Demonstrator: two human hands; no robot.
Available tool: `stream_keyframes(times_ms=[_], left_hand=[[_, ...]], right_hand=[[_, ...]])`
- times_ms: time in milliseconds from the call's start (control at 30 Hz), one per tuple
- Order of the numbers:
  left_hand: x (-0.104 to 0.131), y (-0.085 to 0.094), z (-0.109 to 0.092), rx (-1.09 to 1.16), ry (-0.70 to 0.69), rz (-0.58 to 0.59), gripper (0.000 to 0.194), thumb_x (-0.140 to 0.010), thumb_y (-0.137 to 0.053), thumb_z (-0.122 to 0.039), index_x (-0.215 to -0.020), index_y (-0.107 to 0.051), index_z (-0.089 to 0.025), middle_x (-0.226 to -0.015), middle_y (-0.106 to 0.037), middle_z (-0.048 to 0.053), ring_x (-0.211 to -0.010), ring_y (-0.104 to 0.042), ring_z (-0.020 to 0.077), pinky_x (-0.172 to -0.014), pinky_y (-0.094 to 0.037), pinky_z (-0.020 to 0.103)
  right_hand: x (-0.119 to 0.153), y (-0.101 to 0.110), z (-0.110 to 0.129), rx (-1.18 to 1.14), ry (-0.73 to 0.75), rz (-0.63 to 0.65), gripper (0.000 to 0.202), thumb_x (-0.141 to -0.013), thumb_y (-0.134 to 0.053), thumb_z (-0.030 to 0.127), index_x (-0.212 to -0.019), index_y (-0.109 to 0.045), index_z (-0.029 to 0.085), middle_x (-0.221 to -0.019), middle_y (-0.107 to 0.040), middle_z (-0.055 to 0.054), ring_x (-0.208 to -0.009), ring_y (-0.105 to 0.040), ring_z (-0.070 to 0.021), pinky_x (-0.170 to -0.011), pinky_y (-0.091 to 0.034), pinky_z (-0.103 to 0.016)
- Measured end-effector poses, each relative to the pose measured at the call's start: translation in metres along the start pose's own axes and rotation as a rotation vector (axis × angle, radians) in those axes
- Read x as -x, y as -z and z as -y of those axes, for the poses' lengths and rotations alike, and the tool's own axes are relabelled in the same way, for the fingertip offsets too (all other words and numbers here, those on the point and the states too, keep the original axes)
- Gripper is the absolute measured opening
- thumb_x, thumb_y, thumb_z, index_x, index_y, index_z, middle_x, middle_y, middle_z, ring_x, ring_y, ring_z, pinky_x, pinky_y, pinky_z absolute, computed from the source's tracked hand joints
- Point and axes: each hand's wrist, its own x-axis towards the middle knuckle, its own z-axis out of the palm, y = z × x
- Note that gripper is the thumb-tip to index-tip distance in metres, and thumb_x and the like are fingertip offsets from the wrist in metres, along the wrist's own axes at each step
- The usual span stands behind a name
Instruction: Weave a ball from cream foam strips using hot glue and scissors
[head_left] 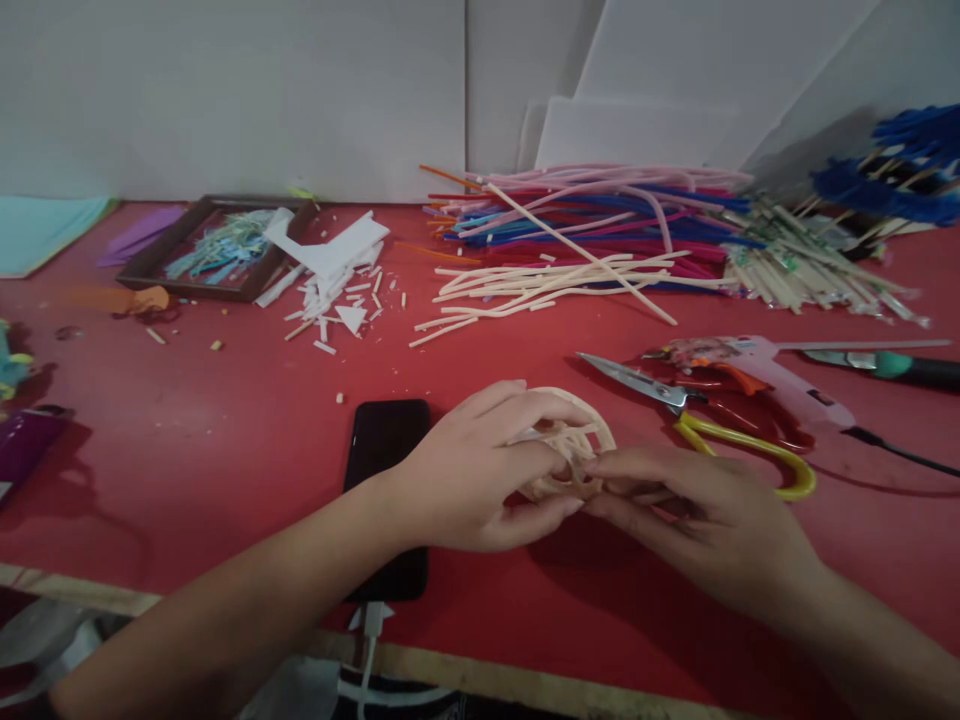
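Between both hands is a small round openwork piece of cream strips (600,425), looped and crossed over one another. My left hand (502,465) curls over its left side, with the thumb and fingers closed on it. At its lower right edge, the fingertips of my right hand (697,510) pinch it. My fingers hide much of the lower part. A black phone (386,440) lies partly under my left wrist, with a white cable (370,640) plugged into it. Scissors with yellow handles (697,430) lie just beyond my right hand.
A pink glue gun (795,380) and a green-and-black cutter (892,366) lie at the right. Cream sticks (525,285) and coloured sticks (600,215) are piled at the back. White scraps (337,260) lie beside a brown tray (232,290). The red table (247,440) ends in front.
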Motion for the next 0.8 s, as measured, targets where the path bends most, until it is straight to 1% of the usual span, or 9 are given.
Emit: stream_keyframes(times_ms=[100, 200, 267, 333, 433, 533, 667, 800], left_hand=[[0.0001, -0.0016, 0.0005, -0.028, 0.007, -0.001, 0.01, -0.095, -0.061, -0.027, -0.089, -0.062, -0.019, -0.119, -0.072, 0.012, -0.112, -0.067, 0.02, -0.098, -0.049, 0.037], [0.0005, -0.0031, 0.0024, -0.02, 0.006, -0.004, 0.009, -0.095, -0.062, -0.026, -0.088, -0.062, -0.02, -0.12, -0.072, 0.011, -0.113, -0.066, 0.0194, -0.099, -0.049, 0.036], [0.0004, -0.0035, 0.0033, -0.004, -0.003, -0.011, 0.009, -0.094, -0.062, -0.024, -0.087, -0.061, -0.02, -0.121, -0.071, 0.01, -0.115, -0.065, 0.0192, -0.101, -0.048, 0.035], [0.0002, -0.0033, 0.0036, 0.0, -0.017, -0.016, 0.01, -0.095, -0.062, -0.023, -0.086, -0.061, -0.02, -0.121, -0.071, 0.01, -0.117, -0.064, 0.019, -0.105, -0.047, 0.036], [0.0, -0.0031, 0.0035, -0.01, -0.028, -0.022, 0.009, -0.096, -0.061, -0.023, -0.087, -0.063, -0.02, -0.121, -0.071, 0.009, -0.119, -0.063, 0.0185, -0.107, -0.046, 0.036], [0.0002, -0.0036, 0.0036, -0.008, -0.032, -0.032, 0.007, -0.096, -0.062, -0.022, -0.09, -0.064, -0.02, -0.121, -0.071, 0.009, -0.119, -0.063, 0.018, -0.108, -0.046, 0.036], [0.0001, -0.0042, 0.0035, -0.009, -0.01, -0.026, 0.007, -0.095, -0.062, -0.022, -0.089, -0.065, -0.02, -0.122, -0.07, 0.009, -0.118, -0.064, 0.0171, -0.108, -0.045, 0.037], [-0.0001, -0.0032, 0.0015, -0.048, 0.004, -0.02, 0.007, -0.094, -0.062, -0.021, -0.087, -0.064, -0.021, -0.122, -0.071, 0.008, -0.118, -0.064, 0.0174, -0.109, -0.045, 0.038]], right_hand=[[0.0008, 0.0002, -0.0013, -0.001, 0.0, 0.021, 0.015, -0.095, -0.061, 0.023, -0.104, -0.071, 0.027, -0.091, -0.081, 0.001, -0.066, -0.076, -0.0108, -0.055, -0.06, -0.015], [0.0019, -0.0006, -0.0014, -0.034, -0.034, 0.045, 0.018, -0.094, -0.06, 0.023, -0.108, -0.071, 0.028, -0.092, -0.081, 0.001, -0.067, -0.076, -0.012, -0.057, -0.062, -0.017], [0.0023, -0.0006, -0.0008, -0.046, -0.06, 0.052, 0.021, -0.095, -0.059, 0.024, -0.112, -0.069, 0.028, -0.09, -0.081, 0.001, -0.067, -0.076, -0.0125, -0.058, -0.062, -0.018], [0.0019, 0.0004, -0.0001, -0.013, -0.063, 0.031, 0.02, -0.095, -0.06, 0.027, -0.113, -0.068, 0.028, -0.086, -0.08, 0.001, -0.066, -0.076, -0.0128, -0.056, -0.062, -0.018], [-0.0003, 0.003, -0.0004, 0.077, 0.016, -0.017, 0.012, -0.095, -0.063, 0.03, -0.104, -0.07, 0.027, -0.082, -0.079, 0.001, -0.063, -0.074, -0.0119, -0.056, -0.06, -0.018], [-0.0022, 0.0049, -0.0021, 0.127, 0.112, -0.016, 0.007, -0.095, -0.065, 0.027, -0.098, -0.071, 0.026, -0.081, -0.078, 0.0, -0.065, -0.074, -0.0115, -0.059, -0.059, -0.018], [-0.003, 0.0053, -0.0026, 0.146, 0.102, -0.007, 0.009, -0.096, -0.063, 0.028, -0.099, -0.071, 0.025, -0.081, -0.078, -0.001, -0.063, -0.072, -0.0122, -0.059, -0.059, -0.02], [-0.0057, 0.0047, 0.0002, 0.162, 0.123, -0.015, 0.01, -0.098, -0.061, 0.026, -0.094, -0.07, 0.024, -0.078, -0.076, 0.0, -0.064, -0.072, -0.0114, -0.06, -0.058, -0.019]])
